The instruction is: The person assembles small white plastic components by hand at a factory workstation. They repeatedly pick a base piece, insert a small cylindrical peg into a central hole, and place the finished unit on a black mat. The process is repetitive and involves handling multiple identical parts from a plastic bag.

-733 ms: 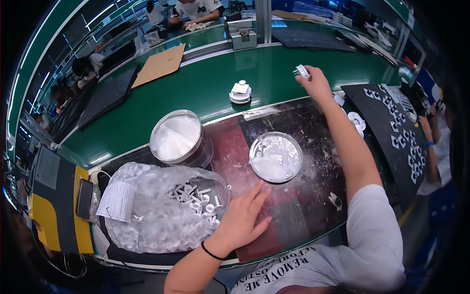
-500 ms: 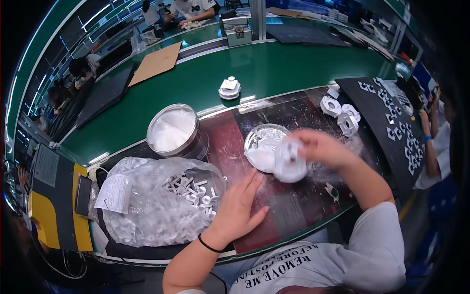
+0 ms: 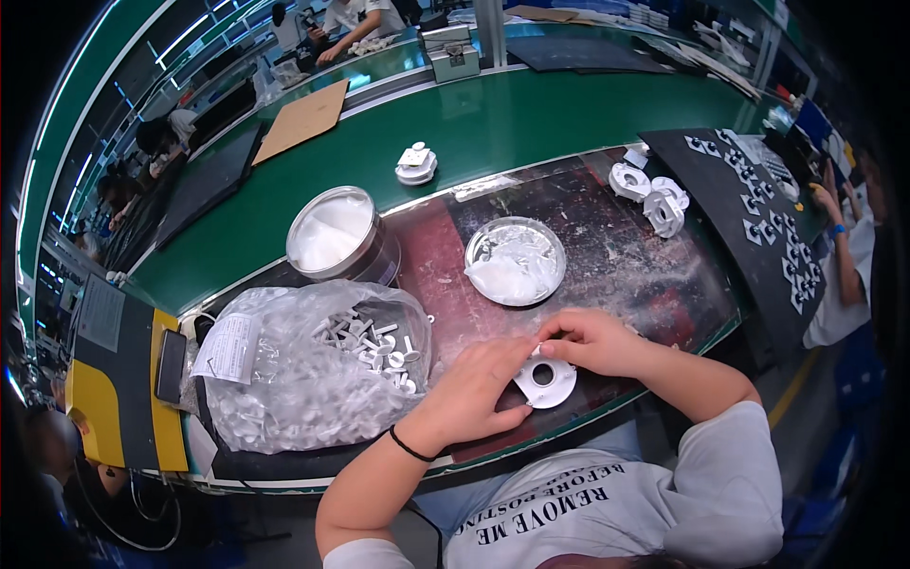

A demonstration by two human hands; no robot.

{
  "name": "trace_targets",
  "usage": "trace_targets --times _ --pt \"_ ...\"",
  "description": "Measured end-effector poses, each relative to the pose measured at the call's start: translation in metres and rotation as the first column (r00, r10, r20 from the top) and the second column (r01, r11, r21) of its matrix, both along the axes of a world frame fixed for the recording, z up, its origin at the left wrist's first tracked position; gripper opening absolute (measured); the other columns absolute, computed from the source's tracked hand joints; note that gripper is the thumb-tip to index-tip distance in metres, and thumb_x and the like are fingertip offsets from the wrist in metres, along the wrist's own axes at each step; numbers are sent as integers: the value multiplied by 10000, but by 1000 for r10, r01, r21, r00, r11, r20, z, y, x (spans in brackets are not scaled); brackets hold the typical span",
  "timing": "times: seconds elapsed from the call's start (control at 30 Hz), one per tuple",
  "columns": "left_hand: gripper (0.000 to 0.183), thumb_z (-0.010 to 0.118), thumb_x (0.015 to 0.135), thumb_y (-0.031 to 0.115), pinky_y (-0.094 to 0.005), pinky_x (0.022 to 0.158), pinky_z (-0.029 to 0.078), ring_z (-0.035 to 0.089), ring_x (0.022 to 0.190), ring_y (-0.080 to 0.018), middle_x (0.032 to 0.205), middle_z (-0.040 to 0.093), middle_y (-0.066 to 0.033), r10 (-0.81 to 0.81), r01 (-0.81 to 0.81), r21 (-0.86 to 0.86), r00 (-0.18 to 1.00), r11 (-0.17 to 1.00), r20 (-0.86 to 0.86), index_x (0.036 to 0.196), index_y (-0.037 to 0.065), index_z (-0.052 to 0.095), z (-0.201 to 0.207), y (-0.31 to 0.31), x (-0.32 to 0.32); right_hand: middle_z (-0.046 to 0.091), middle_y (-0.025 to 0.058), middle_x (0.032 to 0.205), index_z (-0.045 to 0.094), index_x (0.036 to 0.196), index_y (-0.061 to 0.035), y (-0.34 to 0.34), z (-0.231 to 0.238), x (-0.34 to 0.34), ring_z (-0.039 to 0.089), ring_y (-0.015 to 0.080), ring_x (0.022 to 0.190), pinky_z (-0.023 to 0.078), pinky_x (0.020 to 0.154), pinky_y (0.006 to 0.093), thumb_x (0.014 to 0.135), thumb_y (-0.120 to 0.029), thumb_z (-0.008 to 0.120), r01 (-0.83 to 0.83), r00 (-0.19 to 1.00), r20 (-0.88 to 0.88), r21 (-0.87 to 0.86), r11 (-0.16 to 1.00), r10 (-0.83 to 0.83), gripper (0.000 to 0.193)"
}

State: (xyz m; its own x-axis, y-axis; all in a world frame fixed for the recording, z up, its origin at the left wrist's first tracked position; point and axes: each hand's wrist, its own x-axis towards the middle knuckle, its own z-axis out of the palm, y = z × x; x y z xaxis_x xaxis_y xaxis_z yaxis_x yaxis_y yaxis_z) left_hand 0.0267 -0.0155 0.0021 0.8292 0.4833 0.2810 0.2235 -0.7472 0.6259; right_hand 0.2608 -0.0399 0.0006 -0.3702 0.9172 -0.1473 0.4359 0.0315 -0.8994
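Observation:
Close to the table's front edge lies a white round plastic part (image 3: 559, 392) with a dark hole in its middle. My left hand (image 3: 474, 389) grips it from the left, the thumb at its near edge and the fingers at its far side. At its far edge the fingers of my right hand (image 3: 592, 341) are pinched together; whatever sits between them is too small to name. Just beyond my hands is a round metal lid (image 3: 555, 248) with white grease (image 3: 507, 275) in it.
On the left stand a tin of white grease (image 3: 327, 228) and a clear bag of small white plastic pieces (image 3: 294, 389). White assemblies (image 3: 664, 213) sit at the right, another (image 3: 415, 166) on the green belt. A black board (image 3: 701, 180) bears several small parts. Other people work nearby.
My right hand has brought the white round part from over the lid back toward me. My left hand, earlier resting on the table with fingers spread, now grips it.

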Motion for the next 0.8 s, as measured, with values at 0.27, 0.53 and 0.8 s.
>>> trace_targets --times 0.27,0.53,0.8 --pt "694 685 688 159 -434 937 387 498 1087 -392 1191 522 -222 46 -46 -5 997 999 -57 1296 -11 396 2 -2 5 572 109 1057 587 1086 -33 -22 9 38 588 215 938 482 794 307 872 -235 614 103 995 -39 301 948 -95 295" --pt "750 681 724 128 -422 1007 334 438 1184 -380 1297 457 -211 66 -68 -13 989 998 -134 1359 -26 311 -5 -6 6 629 134 996 623 1005 -44 -56 20 183 598 291 945 471 831 376 796 -297 668 617 431 77 702 356 -899 332" --pt "767 701 708 152 -436 957 374 481 1120 -392 1246 493 -227 70 -68 46 996 997 -53 1357 -22 330 -8 -4 3 669 151 920 596 973 -59 -30 18 283 633 308 922 473 787 425 757 -485 653 672 -221 582 673 311 -782 481"
